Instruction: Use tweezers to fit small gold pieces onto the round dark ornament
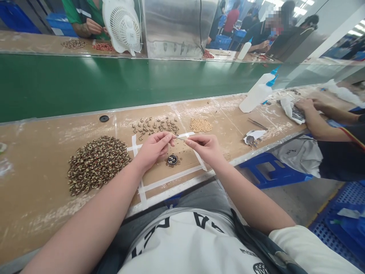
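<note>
"What are those hands busy with?"

"A thin stick (pixel 180 138), held just beyond the small black dish (pixel 172 164). The right hand (pixel 205 147) pinches it between thumb and finger, on the dish's right."

"And the left hand (pixel 156 147)?"

"Thumb and finger pressed together, beyond the dish and a little to its left, right at the stick's other end. I can't tell whether they grip the stick or some tiny piece."

"Where does the dish sit?"

"On the table (pixel 42 152), framed by white tape (pixel 173 178), with tiny bits inside it."

"And around it?"

"Left of the dish, a big heap of small dark-and-cream pieces (pixel 98 165). Beyond it, scattered brass-coloured pieces (pixel 168 128); beyond and to its right, beige beads (pixel 201 125). Well to the dish's right lie tweezers (pixel 257 123)."
</note>
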Available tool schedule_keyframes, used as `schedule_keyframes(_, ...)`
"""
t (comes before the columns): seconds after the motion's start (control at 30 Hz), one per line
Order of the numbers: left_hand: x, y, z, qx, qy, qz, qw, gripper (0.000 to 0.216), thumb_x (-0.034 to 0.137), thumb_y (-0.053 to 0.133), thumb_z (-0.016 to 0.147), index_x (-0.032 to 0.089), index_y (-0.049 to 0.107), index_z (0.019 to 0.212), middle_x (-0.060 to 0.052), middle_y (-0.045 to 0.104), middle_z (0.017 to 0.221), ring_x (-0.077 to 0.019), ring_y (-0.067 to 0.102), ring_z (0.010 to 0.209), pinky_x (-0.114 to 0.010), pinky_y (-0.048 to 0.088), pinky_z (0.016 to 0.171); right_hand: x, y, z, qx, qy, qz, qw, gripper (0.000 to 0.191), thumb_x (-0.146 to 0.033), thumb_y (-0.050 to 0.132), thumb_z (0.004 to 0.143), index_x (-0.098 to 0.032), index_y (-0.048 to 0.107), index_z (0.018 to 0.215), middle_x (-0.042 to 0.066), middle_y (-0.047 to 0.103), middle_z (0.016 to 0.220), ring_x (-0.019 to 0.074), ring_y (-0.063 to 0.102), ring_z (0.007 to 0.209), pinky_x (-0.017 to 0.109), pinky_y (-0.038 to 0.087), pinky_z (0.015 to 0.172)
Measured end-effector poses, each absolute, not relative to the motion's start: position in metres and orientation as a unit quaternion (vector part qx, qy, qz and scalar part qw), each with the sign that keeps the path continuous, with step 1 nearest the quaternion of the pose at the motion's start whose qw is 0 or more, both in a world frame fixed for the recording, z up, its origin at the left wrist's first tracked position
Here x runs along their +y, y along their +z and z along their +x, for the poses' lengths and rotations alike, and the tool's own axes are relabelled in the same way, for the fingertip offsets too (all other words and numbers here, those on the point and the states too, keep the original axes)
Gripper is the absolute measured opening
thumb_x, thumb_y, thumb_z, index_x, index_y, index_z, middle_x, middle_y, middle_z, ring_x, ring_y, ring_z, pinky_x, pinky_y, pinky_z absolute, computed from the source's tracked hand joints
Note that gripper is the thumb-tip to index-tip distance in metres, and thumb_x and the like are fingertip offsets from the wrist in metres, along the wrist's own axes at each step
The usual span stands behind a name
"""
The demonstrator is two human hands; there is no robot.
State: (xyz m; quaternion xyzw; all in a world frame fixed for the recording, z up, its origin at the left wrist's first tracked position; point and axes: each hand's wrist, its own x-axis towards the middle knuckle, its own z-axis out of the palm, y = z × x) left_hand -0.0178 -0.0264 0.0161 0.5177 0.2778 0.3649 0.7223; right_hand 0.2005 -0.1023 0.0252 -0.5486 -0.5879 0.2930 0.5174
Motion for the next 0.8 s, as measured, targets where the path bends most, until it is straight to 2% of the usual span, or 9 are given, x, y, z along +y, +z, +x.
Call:
schedule_keyframes(0.2,-0.018,0.017,-0.020,0.286,0.423,0.328,0.795,0.026,0.040,0.081,0.093,0.014,0.078,0.096,0.001,0.064,0.077,-0.0011,0.034,0.043,-0.016,0.022,0.037,-0.109,0.015,0.194,-0.609,0.255,-0.584,0.471,0.021,-0.043,0.081,0.092,-0.024,0.088,0.096,0.005,0.084,0.088,0.0229,0.076,0.077,0.034,0.058,0.068)
schedule_keyframes(0.3,-0.014,0.021,-0.024,0.267,0.443,0.203,0.831,0.035,0.046,0.066,0.102,0.012,0.076,0.099,-0.004,0.068,0.078,-0.0057,0.048,0.049,-0.018,0.036,0.041,-0.111,0.016,0.184,-0.670,0.215,-0.562,0.434,0.018,-0.039,0.078,0.095,-0.024,0.087,0.101,0.006,0.085,0.096,0.0220,0.078,0.081,0.033,0.059,0.073)
schedule_keyframes(0.4,-0.015,0.022,-0.026,0.247,0.464,0.135,0.840,0.051,0.051,0.046,0.109,0.011,0.076,0.107,-0.012,0.075,0.090,-0.0154,0.070,0.072,-0.025,0.059,0.063,-0.109,0.018,0.175,-0.730,0.129,-0.545,0.392,0.019,-0.038,0.073,0.101,-0.025,0.086,0.105,0.005,0.085,0.097,0.0199,0.077,0.081,0.031,0.057,0.073)
schedule_keyframes(0.47,-0.017,0.022,-0.026,0.228,0.478,0.123,0.839,0.057,0.054,0.040,0.110,0.010,0.076,0.112,-0.016,0.078,0.101,-0.0219,0.076,0.093,-0.033,0.065,0.082,-0.106,0.019,0.170,-0.758,0.065,-0.540,0.361,0.020,-0.038,0.070,0.104,-0.025,0.085,0.104,0.004,0.085,0.093,0.0183,0.076,0.077,0.029,0.054,0.070)
schedule_keyframes(0.53,-0.019,0.021,-0.026,0.206,0.490,0.135,0.836,0.058,0.057,0.041,0.109,0.011,0.076,0.115,-0.017,0.079,0.111,-0.0264,0.076,0.111,-0.039,0.064,0.097,-0.102,0.019,0.167,-0.772,0.019,-0.539,0.337,0.022,-0.038,0.068,0.106,-0.025,0.085,0.101,0.004,0.084,0.089,0.0168,0.074,0.073,0.028,0.050,0.066)
schedule_keyframes(0.63,-0.022,0.021,-0.024,0.179,0.494,0.169,0.834,0.058,0.059,0.044,0.107,0.012,0.076,0.118,-0.018,0.078,0.122,-0.0304,0.070,0.129,-0.043,0.060,0.108,-0.098,0.019,0.165,-0.777,-0.015,-0.536,0.330,0.022,-0.036,0.066,0.107,-0.024,0.084,0.103,0.003,0.084,0.092,0.0155,0.075,0.074,0.027,0.048,0.066)
schedule_keyframes(0.8,-0.026,0.023,-0.022,0.170,0.482,0.205,0.835,0.060,0.062,0.045,0.106,0.012,0.075,0.121,-0.019,0.076,0.131,-0.0321,0.066,0.138,-0.044,0.055,0.116,-0.096,0.020,0.164,-0.777,-0.041,-0.541,0.319,0.023,-0.036,0.064,0.109,-0.024,0.083,0.104,0.002,0.084,0.092,0.0151,0.075,0.076,0.027,0.047,0.066)
